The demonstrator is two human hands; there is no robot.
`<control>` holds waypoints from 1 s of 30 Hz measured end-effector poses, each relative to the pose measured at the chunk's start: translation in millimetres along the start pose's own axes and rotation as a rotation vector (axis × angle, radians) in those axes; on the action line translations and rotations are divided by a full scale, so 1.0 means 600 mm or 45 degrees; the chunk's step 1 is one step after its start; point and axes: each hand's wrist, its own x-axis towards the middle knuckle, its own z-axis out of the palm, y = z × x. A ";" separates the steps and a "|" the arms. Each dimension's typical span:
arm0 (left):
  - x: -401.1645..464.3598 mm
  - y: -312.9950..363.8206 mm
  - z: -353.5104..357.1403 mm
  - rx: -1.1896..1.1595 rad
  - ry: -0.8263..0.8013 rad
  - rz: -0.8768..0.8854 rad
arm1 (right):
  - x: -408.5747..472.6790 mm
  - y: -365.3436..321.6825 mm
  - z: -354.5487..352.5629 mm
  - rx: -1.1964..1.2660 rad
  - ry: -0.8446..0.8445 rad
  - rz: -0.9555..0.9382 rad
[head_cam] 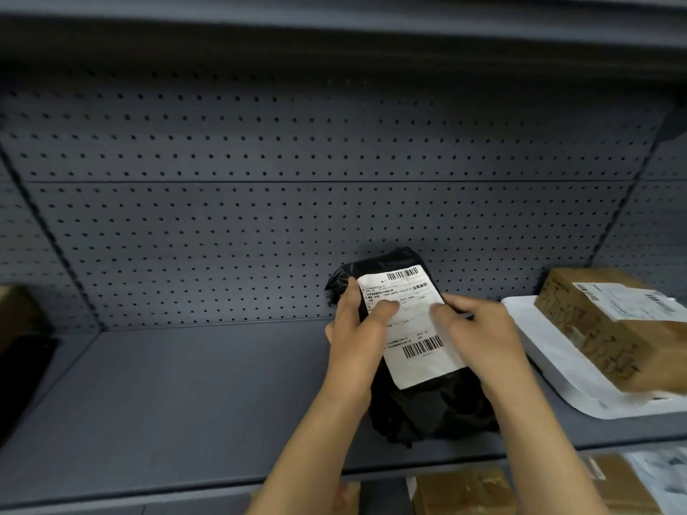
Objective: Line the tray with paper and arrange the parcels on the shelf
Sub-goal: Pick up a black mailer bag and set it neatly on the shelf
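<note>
On the grey shelf [178, 395], right of centre, we find a black plastic parcel [427, 403] lying flat, its long axis running from the near edge of the shelf toward the pegboard back panel [260, 217], tilted a little so the far end leans left. Far end sits close to the foot of the pegboard; near end stops short of the shelf lip. White shipping label [412, 328] faces up along the same axis, one barcode at the far end, a second nearer us. Left hand [357, 328] wraps the parcel's left edge: thumb pressed across the label, fingers curled around the side and partly hidden beneath, so we read it as closed on the bag. Right hand [479, 328] lies on the right side, fingers bent, fingertips on the label's right margin; palm covers the edge, and we cannot tell whether the fingers reach underneath or merely press down. Just right of the parcel, a white tray [557, 369] rests on the same shelf, touching or nearly touching the black bag, which of the two is unclear. A brown cardboard box [609, 328] with its own label sits in the tray, set at a slant to the shelf edge. Lower shelf: more cardboard parcels [461, 492], blurred.
</note>
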 end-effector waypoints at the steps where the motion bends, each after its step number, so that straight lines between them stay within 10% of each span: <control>1: -0.001 0.007 -0.023 -0.002 0.014 0.001 | -0.008 -0.010 0.018 0.010 -0.021 -0.018; 30: -0.021 0.078 -0.673 0.876 0.460 -0.107 | -0.242 -0.173 0.612 0.110 -0.541 -0.067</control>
